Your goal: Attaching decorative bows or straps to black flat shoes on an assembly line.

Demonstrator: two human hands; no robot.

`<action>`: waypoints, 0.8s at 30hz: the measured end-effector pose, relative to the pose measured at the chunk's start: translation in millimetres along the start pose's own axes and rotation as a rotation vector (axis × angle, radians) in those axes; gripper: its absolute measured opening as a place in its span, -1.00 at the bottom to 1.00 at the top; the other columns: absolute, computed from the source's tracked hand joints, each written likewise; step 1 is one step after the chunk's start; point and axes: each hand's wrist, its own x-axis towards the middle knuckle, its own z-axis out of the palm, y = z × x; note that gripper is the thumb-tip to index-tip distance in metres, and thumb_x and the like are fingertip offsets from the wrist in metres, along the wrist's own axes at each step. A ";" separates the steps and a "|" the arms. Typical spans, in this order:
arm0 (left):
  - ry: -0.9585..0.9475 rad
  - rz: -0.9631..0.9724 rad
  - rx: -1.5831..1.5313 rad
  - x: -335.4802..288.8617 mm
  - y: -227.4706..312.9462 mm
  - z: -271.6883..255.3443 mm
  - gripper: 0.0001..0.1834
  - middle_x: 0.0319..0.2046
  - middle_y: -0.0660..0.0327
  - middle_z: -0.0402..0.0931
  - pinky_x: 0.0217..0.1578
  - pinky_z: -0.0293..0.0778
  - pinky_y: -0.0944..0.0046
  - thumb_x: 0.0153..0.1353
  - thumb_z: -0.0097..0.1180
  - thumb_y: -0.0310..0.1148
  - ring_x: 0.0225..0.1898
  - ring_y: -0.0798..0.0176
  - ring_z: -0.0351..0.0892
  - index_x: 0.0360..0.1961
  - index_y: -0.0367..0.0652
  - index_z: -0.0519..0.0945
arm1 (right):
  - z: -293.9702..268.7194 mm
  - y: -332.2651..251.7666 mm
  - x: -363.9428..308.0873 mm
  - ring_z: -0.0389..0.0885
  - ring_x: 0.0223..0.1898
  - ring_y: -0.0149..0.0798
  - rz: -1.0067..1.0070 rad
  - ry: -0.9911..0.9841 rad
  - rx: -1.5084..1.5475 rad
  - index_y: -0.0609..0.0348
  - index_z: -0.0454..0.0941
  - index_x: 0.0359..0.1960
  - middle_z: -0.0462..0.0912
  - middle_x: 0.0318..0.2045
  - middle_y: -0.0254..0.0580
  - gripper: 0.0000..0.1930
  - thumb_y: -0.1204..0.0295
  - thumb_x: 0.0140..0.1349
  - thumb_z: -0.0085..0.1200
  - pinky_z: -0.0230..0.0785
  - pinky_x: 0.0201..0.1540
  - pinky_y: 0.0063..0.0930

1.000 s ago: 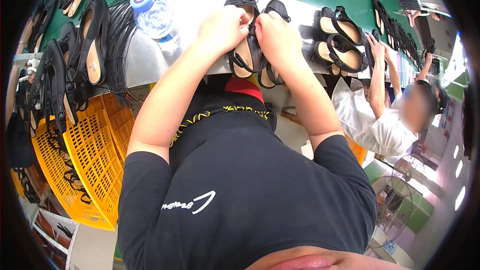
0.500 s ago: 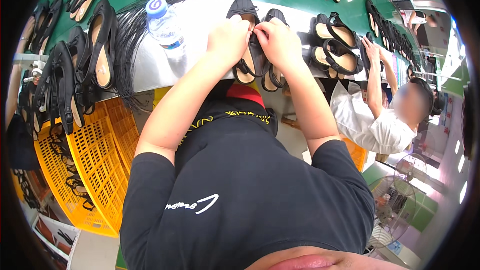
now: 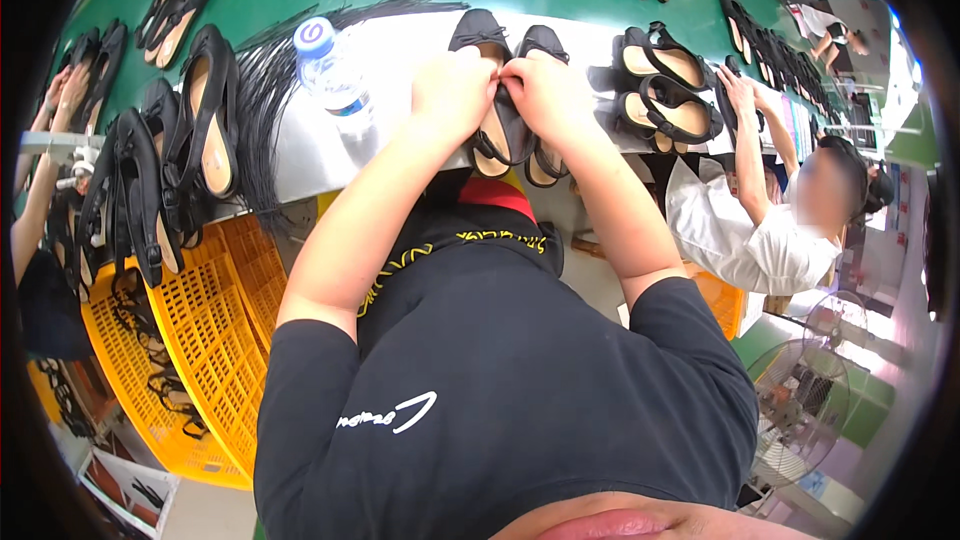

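Pinching with fingers [image 3: 512, 71] of left hand [image 3: 450, 92] and right hand [image 3: 549, 96], equally near, over middle of black slingback flat [image 3: 493, 132], lying toe-outward; unclear on what.

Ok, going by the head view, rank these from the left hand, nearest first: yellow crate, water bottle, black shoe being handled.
1. Black shoe: at the left hand
2. Water bottle: left, on the bench
3. Yellow crate: farther left, lower down

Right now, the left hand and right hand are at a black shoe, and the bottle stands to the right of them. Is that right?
Not quite: the head view shows the bottle to their left. The left hand and right hand are at a black shoe.
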 end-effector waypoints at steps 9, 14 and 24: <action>0.015 -0.057 -0.157 -3.7 8.1 -31.9 -0.80 -0.23 0.02 0.68 -0.12 0.61 -0.10 0.40 0.28 -0.21 -0.18 -0.16 0.73 -0.16 -0.12 0.65 | -40.3 3.2 -31.9 0.64 -0.08 0.02 -0.126 0.418 0.225 0.04 0.78 -0.17 0.64 -0.16 -0.14 -0.85 0.31 0.31 0.28 0.50 -0.02 -0.06; -0.076 -0.180 -0.458 -23.6 13.6 -65.0 -0.83 -0.35 0.07 0.66 -0.17 0.57 0.03 0.41 0.24 -0.29 -0.27 -0.05 0.70 -0.20 -0.19 0.62 | -44.4 10.1 -87.3 0.66 -0.12 -0.08 -0.155 0.670 0.300 0.00 0.76 -0.20 0.69 -0.19 -0.29 -0.84 0.50 0.19 0.40 0.44 0.02 -0.15; 0.048 -0.226 -0.608 -56.4 21.0 -59.4 -0.79 -0.43 0.32 0.64 -0.43 0.33 0.32 0.34 0.43 -0.30 -0.51 0.47 0.34 -0.15 -0.23 0.81 | -19.6 62.6 -145.2 0.66 -0.13 0.02 0.040 0.849 0.251 0.14 0.74 -0.13 0.71 -0.19 -0.11 -0.74 0.72 0.19 0.25 0.52 -0.05 -0.17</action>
